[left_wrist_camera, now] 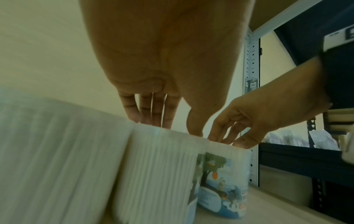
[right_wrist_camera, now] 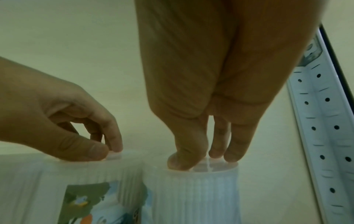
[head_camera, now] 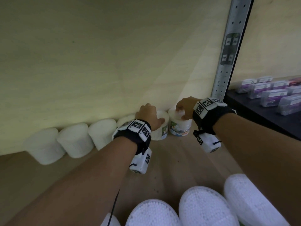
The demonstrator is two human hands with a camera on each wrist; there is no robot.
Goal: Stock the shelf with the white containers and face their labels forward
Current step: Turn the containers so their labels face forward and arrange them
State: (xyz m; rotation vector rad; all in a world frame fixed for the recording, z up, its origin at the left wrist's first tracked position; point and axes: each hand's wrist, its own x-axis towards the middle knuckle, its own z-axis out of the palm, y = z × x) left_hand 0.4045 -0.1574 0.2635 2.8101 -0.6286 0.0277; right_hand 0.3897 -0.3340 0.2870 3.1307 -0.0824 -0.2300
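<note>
White containers (head_camera: pixel 76 141) are lined along the shelf (head_camera: pixel 171 160) back wall in the head view, and label-facing is judged underway. From the left wrist, the left hand (left_wrist_camera: pixel 164 78) fingertips are curled onto one lid. From the right wrist, the right hand (right_wrist_camera: pixel 220 91) fingertips are pinched on the end container (right_wrist_camera: pixel 193 195); a further twist seems needed.

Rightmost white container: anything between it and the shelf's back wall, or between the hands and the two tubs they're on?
Nothing visible. The right hand grips the top of the rightmost white container, which sits at the back wall. The left hand grips the neighbouring container from above, already in contact.
</note>
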